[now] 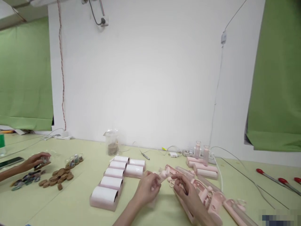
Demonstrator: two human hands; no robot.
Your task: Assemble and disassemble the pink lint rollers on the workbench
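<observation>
My left hand (148, 186) is closed on a small pale pink piece (164, 173), which sticks out past its fingertips. A blurred translucent part hangs below that hand; I cannot tell what it is. Close by on the right, my right hand (187, 193) has its fingers curled, the fingertips near a small pink ring (171, 184). Whatever lies between those fingers is hidden. Under and beside this hand spreads a heap of pink plastic parts (215, 202), with tubes and small fittings. To the left stand several pale pink blocks with white rounded tops (104, 193), in two rows.
Pink cylinders (205, 172) lie at the back right, with two clear-topped tubes (198, 150) upright behind. Red-handled tools (283, 181) and cables are at the right. At the left, another person's hand (39, 160) is near brown discs (58, 176). A clear container (112, 142) stands by the wall.
</observation>
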